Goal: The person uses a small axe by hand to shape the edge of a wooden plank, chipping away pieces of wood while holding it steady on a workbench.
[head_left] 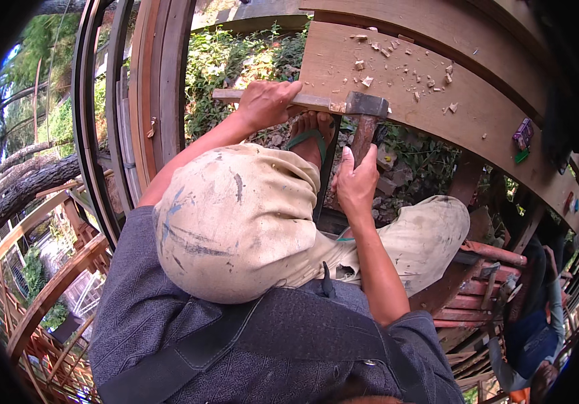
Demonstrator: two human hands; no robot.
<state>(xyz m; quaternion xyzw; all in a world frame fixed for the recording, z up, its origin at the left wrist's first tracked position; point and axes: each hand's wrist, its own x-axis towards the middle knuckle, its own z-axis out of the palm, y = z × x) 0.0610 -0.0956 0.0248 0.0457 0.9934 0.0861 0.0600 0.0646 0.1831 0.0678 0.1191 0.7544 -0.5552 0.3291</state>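
Two bare hands are at work along the edge of a plank surface (404, 67), each closed around something. The left hand (266, 104) is gripping a narrow strip of wood (316, 101), fist wrapped over it, one length sticking out to the left and the other reaching right to the near edge of the surface. The right hand (357, 180) has hold of a hammer (367, 106) by its reddish-brown handle, thumb pointing up along it, the dark metal head by the right end of the strip. From where I stand I can't tell whether head and wood actually touch. Pale wood chips (367, 81) lie scattered on the surface, and further right sits a small purple and green object (522, 137). Below the strip I see a bare foot (311, 151) in a green-strapped sandal (299, 139), and nearer, cream trousers (242, 219) marked with dark and blue smears. Off at the lower right, past some red slats (468, 301), another person (537, 333) is partly in view
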